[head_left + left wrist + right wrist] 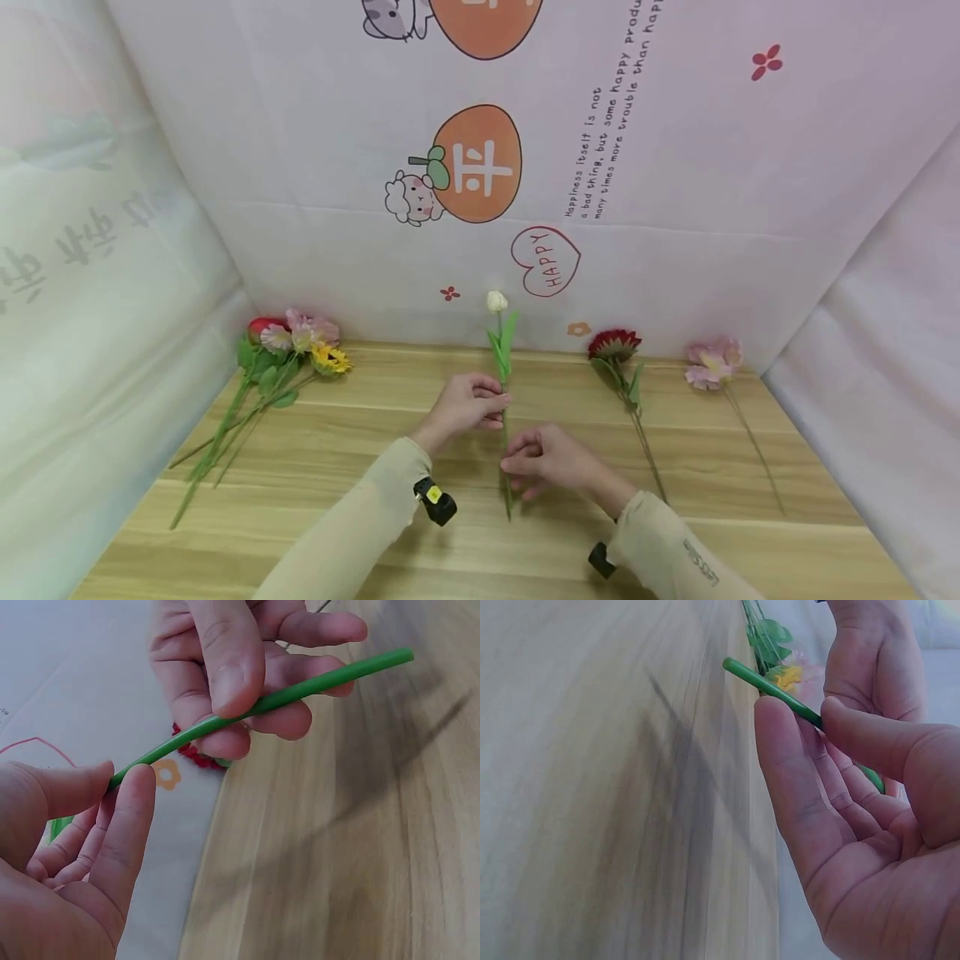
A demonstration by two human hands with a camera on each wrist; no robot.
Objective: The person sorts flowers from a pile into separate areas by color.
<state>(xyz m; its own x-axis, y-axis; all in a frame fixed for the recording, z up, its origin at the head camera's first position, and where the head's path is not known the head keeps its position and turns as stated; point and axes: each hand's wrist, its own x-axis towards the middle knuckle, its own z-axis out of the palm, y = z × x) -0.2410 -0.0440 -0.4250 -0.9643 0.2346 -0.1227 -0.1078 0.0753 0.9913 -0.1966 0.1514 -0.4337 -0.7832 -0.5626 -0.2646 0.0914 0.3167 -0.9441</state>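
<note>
Right wrist: stem (756, 680) partly behind fingers (791, 769)

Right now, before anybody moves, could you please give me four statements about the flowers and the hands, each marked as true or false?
1. The left hand and right hand both hold the white tulip. True.
2. The left hand is nearer to the bare end of the stem. False: the right hand is.
3. The yellow sunflower lies alone. False: it lies in the left bunch.
4. The single pink flower is right of the dark red flower. True.
</note>
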